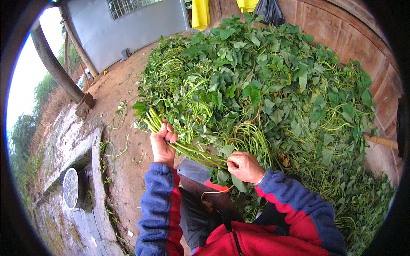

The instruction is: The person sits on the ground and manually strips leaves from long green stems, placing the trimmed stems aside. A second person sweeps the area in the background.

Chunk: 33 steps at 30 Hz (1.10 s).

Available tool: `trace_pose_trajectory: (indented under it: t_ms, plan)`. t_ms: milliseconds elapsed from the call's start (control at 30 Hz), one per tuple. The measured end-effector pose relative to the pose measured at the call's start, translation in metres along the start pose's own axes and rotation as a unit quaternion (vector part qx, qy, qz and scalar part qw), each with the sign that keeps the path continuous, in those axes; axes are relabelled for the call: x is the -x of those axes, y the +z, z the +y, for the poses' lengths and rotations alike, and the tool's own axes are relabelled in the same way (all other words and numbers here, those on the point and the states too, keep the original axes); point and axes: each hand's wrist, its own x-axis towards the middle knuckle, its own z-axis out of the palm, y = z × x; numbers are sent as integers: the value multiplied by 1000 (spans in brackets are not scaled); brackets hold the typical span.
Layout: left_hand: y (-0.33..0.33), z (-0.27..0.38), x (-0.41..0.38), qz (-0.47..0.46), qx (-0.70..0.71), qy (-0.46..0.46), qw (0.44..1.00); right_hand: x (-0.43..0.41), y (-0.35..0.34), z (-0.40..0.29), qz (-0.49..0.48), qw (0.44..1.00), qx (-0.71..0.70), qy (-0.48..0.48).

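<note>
My left hand (163,140) is closed around a bundle of green vine stems (195,153), whose cut-looking ends stick out above the fist. Toward the other end, my right hand (246,167) pinches the same stems, so they stretch slantwise between both hands. Under the stems, in front of my lap, lies a flat grey metal piece (193,170) with a pink-red edge beside it; its full shape is hidden. Beyond my hands rises a large heap of leafy green vines (237,73). A looped bunch of bare stems (253,139) lies at its near side, just above my right hand.
A wooden plank wall (339,35) bounds the heap at the right and back. Stray vine pieces lie on the dirt floor (128,179). Left stand a bucket (71,188) on wet concrete and a wooden post (56,64). A black plastic bag (269,12) hangs at the back.
</note>
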Motion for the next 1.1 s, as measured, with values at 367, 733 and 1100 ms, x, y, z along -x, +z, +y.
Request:
trace_pose_trajectory:
  t_ms: [367, 733, 1100]
  plan:
    - [4, -17, 11, 24, 19, -20, 999, 4, 17, 40, 117, 898, -364, 218]
    - [-9, 9, 4, 6, 54, -7, 999, 12, -20, 45, 21, 921, -377, 99]
    - [-17, 12, 2, 23, 105, -17, 994, 0, -12, 22, -13, 999, -19, -30]
